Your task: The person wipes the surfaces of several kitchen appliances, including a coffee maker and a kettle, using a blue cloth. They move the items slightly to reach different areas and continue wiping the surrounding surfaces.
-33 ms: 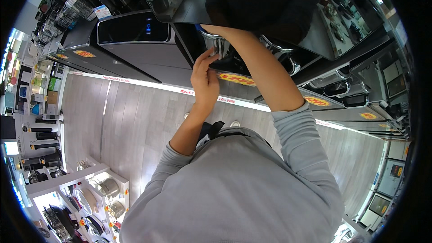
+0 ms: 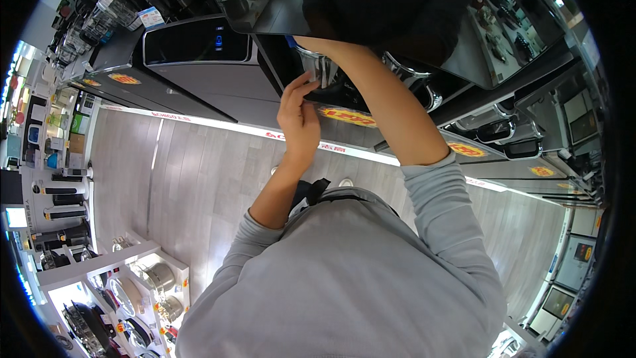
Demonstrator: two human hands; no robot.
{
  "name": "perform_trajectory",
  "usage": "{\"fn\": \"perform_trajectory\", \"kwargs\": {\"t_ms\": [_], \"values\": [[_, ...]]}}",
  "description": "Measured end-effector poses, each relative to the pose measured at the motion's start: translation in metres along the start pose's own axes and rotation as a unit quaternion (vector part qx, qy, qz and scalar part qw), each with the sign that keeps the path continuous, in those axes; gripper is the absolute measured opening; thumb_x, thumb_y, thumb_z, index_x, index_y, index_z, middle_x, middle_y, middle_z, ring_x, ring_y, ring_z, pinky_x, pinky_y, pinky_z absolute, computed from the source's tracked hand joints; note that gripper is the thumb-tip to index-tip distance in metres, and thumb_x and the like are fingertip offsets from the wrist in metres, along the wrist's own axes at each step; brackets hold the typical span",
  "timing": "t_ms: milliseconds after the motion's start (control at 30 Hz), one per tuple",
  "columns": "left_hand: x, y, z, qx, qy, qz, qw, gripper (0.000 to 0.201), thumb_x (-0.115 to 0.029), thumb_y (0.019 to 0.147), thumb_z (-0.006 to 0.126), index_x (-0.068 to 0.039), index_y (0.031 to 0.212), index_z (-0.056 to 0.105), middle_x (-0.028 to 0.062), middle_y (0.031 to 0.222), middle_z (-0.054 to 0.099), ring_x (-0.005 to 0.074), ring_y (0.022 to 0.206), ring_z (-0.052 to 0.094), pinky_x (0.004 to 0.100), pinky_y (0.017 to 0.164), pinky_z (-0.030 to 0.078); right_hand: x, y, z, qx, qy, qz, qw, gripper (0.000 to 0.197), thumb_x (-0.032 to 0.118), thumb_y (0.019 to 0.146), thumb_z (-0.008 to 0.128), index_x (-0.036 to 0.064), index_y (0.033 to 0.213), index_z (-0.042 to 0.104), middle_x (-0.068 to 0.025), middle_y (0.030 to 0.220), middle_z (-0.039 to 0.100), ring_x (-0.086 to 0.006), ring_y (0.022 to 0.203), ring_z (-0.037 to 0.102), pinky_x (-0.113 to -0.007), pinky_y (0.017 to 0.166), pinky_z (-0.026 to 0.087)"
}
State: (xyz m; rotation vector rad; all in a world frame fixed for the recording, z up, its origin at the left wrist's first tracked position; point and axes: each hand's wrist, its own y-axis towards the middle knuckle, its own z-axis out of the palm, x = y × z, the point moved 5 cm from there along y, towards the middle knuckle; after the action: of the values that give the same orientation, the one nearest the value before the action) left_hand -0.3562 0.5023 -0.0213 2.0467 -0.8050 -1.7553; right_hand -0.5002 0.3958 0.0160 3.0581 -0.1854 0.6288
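Note:
My left hand (image 2: 297, 122) is raised at the front of a dark display shelf, its fingers loosely bent and apart. Its fingertips are beside a shiny chrome-and-clear object (image 2: 326, 73); whether they touch it I cannot tell. My right forearm (image 2: 387, 103) reaches up and leftward across the shelf front. Under the edge of a large glossy black panel (image 2: 371, 6), my right hand goes out of sight from about the wrist, so its fingers are hidden. A small blue bit shows beside that wrist. More chrome-edged items (image 2: 411, 73) sit under the panel, right of the forearm.
Left of the panel is a dark appliance with a lit blue display (image 2: 199, 43), with glass jugs (image 2: 119, 6) beyond it. A yellow-red price label (image 2: 348, 117) marks the shelf front. Shelves of pots (image 2: 156, 277) stand at lower left. Grey wood-look floor (image 2: 192, 166) lies below.
My left hand has shifted very slightly left, away from the chrome object. My right arm looks almost the same.

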Motion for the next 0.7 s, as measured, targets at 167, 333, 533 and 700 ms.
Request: {"fn": "perform_trajectory", "kwargs": {"t_ms": [167, 333, 533, 700], "values": [[0.001, 0.001, -0.031, -0.142, -0.016, 0.043, 0.989, 0.031, 0.014, 0.078, 0.037, 0.003, 0.087, 0.064, 0.0131, 0.1, 0.066, 0.0186, 0.088, 0.061, 0.0254, 0.075, 0.044, 0.04, -0.044, 0.008, 0.008, 0.046, -0.17, 0.984, 0.023, 0.017, 0.087, 0.057, 0.0032, 0.105, 0.062, -0.0074, 0.108, 0.063, -0.0241, 0.116, 0.051, -0.039, 0.097, 0.04], [-0.007, 0.019, -0.055, -0.219, 0.011, 0.082, 0.972, 0.023, 0.013, 0.082, 0.043, 0.001, 0.079, 0.064, 0.0102, 0.082, 0.065, 0.0163, 0.073, 0.06, 0.0226, 0.066, 0.044, 0.041, -0.108, 0.034, -0.085, -0.218, -0.351, 0.907, 0.009, 0.013, 0.078, 0.061, 0.0087, 0.083, 0.068, -0.0014, 0.094, 0.064, -0.0179, 0.105, 0.052, -0.033, 0.087, 0.039], [0.003, 0.044, -0.071, -0.244, -0.026, 0.017, 0.969, 0.017, 0.006, 0.086, 0.048, 0.001, 0.088, 0.064, 0.0057, 0.078, 0.062, 0.0106, 0.072, 0.055, 0.0213, 0.064, 0.043, 0.004, -0.141, 0.051, 0.064, -0.181, -0.247, 0.95, 0.016, 0.014, 0.075, 0.067, 0.0074, 0.089, 0.07, -0.006, 0.097, 0.063, -0.0218, 0.107, 0.052, -0.034, 0.087, 0.04], [0.023, 0.077, -0.052, -0.031, 0.04, -0.123, 0.991, 0.015, -0.003, 0.085, 0.056, 0.0, 0.096, 0.065, 0.0129, 0.091, 0.066, 0.0156, 0.072, 0.061, 0.0276, 0.066, 0.049, 0.002, -0.147, -0.002, -0.288, -0.067, -0.254, 0.921, 0.047, 0.013, 0.069, 0.074, 0.0079, 0.113, 0.059, -0.0086, 0.127, 0.052, -0.0257, 0.118, 0.047, -0.04, 0.09, 0.039]]}}
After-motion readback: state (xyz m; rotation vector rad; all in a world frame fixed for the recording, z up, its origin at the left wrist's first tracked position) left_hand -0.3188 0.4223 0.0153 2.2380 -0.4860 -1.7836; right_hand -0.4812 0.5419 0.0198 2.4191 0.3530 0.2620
